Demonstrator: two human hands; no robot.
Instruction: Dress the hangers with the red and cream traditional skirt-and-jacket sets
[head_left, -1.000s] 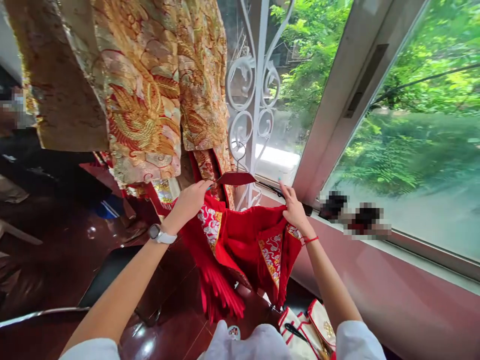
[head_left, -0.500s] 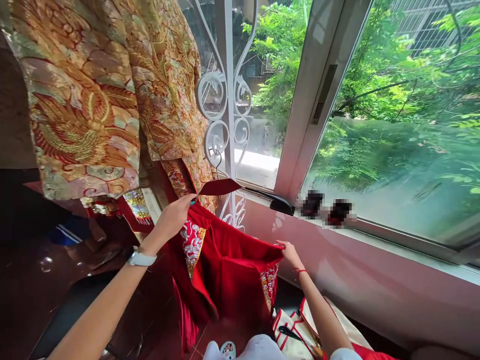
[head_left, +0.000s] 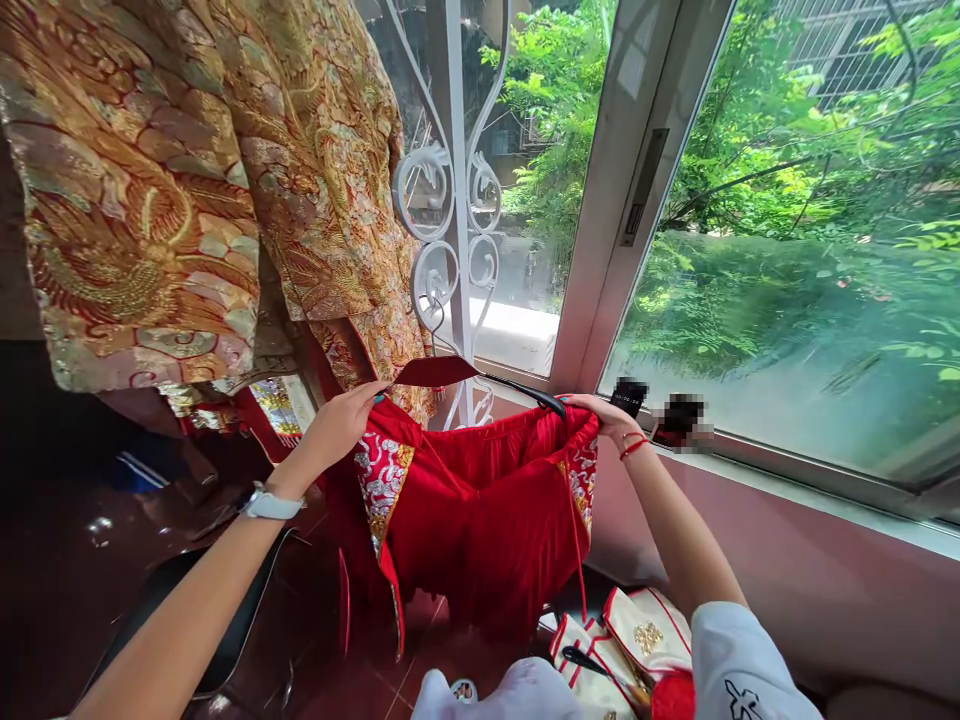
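A red embroidered skirt (head_left: pixel 480 530) hangs stretched between my two hands, its gathered waistband opening facing up. My left hand (head_left: pixel 349 415) is closed on the waistband's left end, beside the hanger's left arm. At the other end, my right hand (head_left: pixel 596 412) grips the waistband against the tip of the black hanger (head_left: pixel 525 390), which now reaches inside the skirt's right corner. A dark red pointed cloth piece (head_left: pixel 439 371) drapes over the hanger's middle. The hanger's metal hook hangs on the white scrolled ironwork (head_left: pixel 459 200).
Gold embroidered garments (head_left: pixel 135 240) hang at the left. A sliding window (head_left: pixel 787 250) with a sill fills the right; two small dark items, one a black device (head_left: pixel 628 396), stand there. Cream bags with red trim (head_left: pixel 645 630) lie low at right. A black chair (head_left: pixel 202 620) stands at lower left.
My right hand has risen with the skirt's right corner up to the hanger's black end, and that end is now inside the waistband. My left hand has shifted slightly left.
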